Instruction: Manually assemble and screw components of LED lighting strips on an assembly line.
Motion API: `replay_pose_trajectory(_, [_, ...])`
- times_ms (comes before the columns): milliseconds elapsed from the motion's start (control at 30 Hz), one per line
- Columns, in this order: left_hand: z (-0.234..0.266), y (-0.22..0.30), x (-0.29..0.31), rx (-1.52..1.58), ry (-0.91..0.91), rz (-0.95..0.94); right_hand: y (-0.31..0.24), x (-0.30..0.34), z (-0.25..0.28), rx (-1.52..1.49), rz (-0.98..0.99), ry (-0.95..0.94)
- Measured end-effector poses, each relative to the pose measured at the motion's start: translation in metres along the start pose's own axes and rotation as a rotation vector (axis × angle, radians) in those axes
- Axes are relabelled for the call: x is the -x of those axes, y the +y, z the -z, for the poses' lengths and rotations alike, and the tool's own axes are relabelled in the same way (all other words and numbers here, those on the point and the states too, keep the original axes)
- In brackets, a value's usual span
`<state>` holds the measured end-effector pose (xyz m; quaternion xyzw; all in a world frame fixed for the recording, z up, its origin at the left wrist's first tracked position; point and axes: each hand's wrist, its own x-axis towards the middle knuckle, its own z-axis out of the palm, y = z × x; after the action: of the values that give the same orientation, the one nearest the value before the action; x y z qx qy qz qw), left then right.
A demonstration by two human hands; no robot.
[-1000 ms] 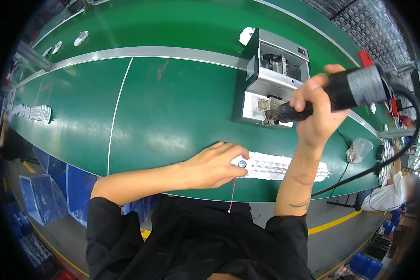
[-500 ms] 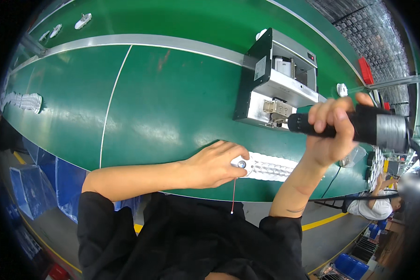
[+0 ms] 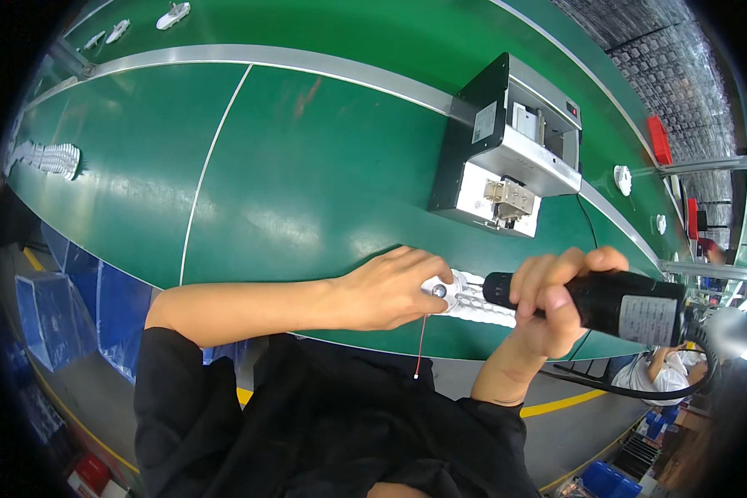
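Note:
My left hand (image 3: 390, 289) has its fingers closed around a small white plastic part (image 3: 452, 300) at the near edge of the bench. A dark round spot shows in the part's middle, and a thin red wire (image 3: 422, 349) hangs from it over the edge. In my right hand (image 3: 549, 300) is a black electric screwdriver (image 3: 593, 300), gripped round its body and held nearly level. Its tip end points left toward the white part, apart from it as far as I can see. Rows of white pieces (image 3: 483, 311) lie just right of the part, partly covered by the screwdriver.
A black and silver benchtop machine (image 3: 473, 170) stands beyond my right hand. White parts (image 3: 56, 159) are stacked at the far left of the green bench (image 3: 307, 166). A cable (image 3: 639, 396) loops from the screwdriver. A person (image 3: 664, 373) in white sits at the right.
My right hand has brought the screwdriver down and left, from in front of the machine to beside the white part. The left hand keeps its hold. The whole view has shifted slightly.

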<state>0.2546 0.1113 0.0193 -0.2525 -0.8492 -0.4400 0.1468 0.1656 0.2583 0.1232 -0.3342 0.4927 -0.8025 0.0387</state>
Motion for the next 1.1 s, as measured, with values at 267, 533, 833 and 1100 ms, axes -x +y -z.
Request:
replay_pose_trajectory(267, [0.000,0.000,0.000,-0.033,0.004,-0.008,0.011,0.015,0.002,0.031,-0.088,0.046])
replay_pose_trajectory(533, [0.001,0.002,-0.003,-0.017,0.007,0.001,0.006,0.025,0.000,0.128,-0.151,-0.038])
replay_pose_trajectory(833, [0.000,-0.001,-0.003,-0.023,-0.023,0.001,0.004,-0.019,0.009,-0.067,0.091,-0.083])
replay_pose_trajectory(1100, [0.000,-0.001,-0.002,-0.031,-0.032,-0.012,0.017,-0.075,0.011,0.164,0.087,0.049])
